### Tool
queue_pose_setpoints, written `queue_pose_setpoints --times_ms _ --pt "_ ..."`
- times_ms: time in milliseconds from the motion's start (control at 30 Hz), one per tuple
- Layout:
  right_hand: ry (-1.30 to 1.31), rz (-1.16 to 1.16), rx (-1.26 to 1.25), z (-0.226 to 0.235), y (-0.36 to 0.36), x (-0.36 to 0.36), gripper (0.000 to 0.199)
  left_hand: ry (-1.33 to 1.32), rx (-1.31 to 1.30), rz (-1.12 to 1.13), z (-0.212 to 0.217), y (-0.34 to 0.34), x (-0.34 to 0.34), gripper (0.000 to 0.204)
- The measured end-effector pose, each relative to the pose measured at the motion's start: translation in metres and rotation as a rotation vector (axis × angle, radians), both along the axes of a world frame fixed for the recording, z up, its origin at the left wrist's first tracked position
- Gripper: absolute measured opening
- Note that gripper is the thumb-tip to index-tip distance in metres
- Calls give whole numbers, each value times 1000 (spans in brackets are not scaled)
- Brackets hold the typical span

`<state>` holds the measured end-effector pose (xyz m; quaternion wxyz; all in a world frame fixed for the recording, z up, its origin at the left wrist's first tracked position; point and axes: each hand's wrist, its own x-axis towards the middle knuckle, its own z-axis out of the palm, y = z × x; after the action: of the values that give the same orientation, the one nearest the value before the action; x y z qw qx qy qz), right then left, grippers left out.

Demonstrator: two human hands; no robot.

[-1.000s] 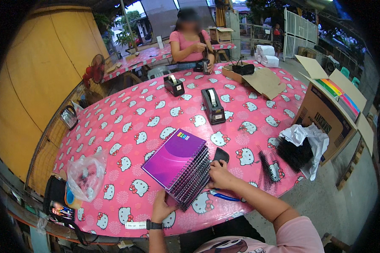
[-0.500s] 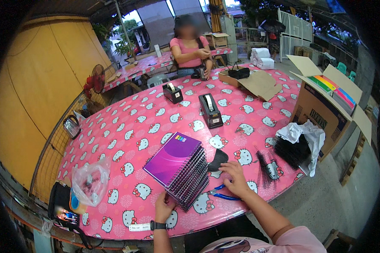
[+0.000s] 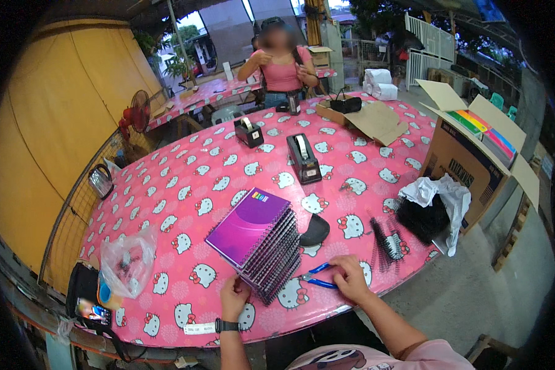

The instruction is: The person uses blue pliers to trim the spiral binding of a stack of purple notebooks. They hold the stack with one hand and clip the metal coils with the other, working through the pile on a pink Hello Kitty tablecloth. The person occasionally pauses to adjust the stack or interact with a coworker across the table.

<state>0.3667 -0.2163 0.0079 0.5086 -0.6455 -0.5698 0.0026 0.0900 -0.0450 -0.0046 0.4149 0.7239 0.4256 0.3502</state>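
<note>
A tall stack of spiral-bound notebooks (image 3: pixel 250 225) with purple covers leans slightly on the pink table. My left hand (image 3: pixel 234 299) grips its near left corner, with some fingertips hidden by the stack. To the right, blue-handled pliers (image 3: pixel 320 282) lie with their jaws towards the stack and their handles spread. My right hand (image 3: pixel 351 280) has its fingers bent round the handle ends. Just beyond the pliers, a black rounded thing (image 3: pixel 315 230) rests beside the notebooks; its kind is unclear.
Two black tape dispensers (image 3: pixel 304 161) stand beyond the stack. On the right are loose black wire spirals (image 3: pixel 385 240), more spirals in white paper (image 3: pixel 441 192) and an open carton (image 3: pixel 465 169). A plastic bag (image 3: pixel 128 262) lies left. Across the table is another person (image 3: pixel 283 65).
My right hand has drawn back from beside the black rounded thing, its fingers now bent at the pliers' handles. My left hand stays at the stack. The person opposite has raised a hand.
</note>
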Motion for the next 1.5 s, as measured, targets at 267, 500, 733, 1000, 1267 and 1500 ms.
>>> queue_pose_setpoints --times_ms 267,500,733,1000,1267,1500 --pt "79 19 -12 17 11 -1 25 45 24 1 -12 6 -8 39" --pt "204 -111 -46 -6 1 13 22 -44 43 -2 -5 4 -3 35" --pt "284 -89 -66 -6 4 15 21 -105 -337 48 -7 51 -8 20" --pt "740 -71 -47 -23 11 20 17 -233 -315 143 9 75 7 14" --pt "612 -191 -188 -23 10 27 15 -30 448 200 -37 120 15 19" --pt "116 -211 -159 -33 -39 2 20 -234 -128 128 -25 110 16 20"
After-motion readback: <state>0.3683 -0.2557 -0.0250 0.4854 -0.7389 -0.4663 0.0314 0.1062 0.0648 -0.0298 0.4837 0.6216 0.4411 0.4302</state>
